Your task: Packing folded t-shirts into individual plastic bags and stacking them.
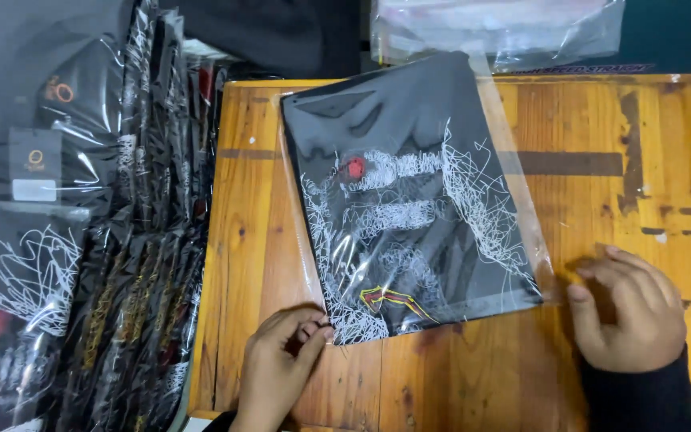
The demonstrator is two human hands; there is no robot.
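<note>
A folded black garment with white scribble print and a red spot lies inside a clear plastic bag (409,200) on the wooden table (665,160). My left hand (277,368) pinches the bag's near left corner between thumb and fingers. My right hand (633,312) rests curled on the table at the bag's near right corner, fingertips touching the loose plastic flap there.
A tall stack of bagged black garments (145,240) stands along the table's left edge. More bagged garments (17,264) lie further left. A pile of clear plastic bags (497,28) sits beyond the table's far edge.
</note>
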